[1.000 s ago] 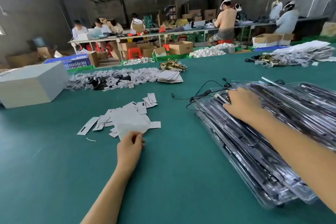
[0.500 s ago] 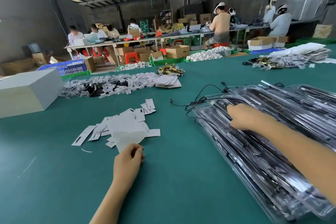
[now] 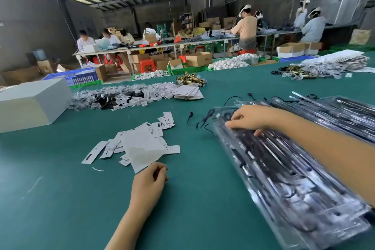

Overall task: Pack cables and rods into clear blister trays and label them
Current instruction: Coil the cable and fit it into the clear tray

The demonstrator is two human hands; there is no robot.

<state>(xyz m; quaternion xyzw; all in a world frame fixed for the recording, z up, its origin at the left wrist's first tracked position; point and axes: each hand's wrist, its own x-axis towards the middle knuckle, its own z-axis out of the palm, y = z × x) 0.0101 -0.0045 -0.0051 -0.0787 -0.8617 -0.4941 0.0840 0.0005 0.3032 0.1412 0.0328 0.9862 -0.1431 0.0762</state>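
— Where is the blister tray (image 3: pixel 284 172) now?

— On the green tabletop (image 3: pixel 60 199), glossy clear plastic, long axis running away from me. My right hand (image 3: pixel 251 117) presses its far end, fingers spread.

— And the labels?

— My left hand (image 3: pixel 149 180) pinches the white label sheet (image 3: pixel 142 150), just beside it.
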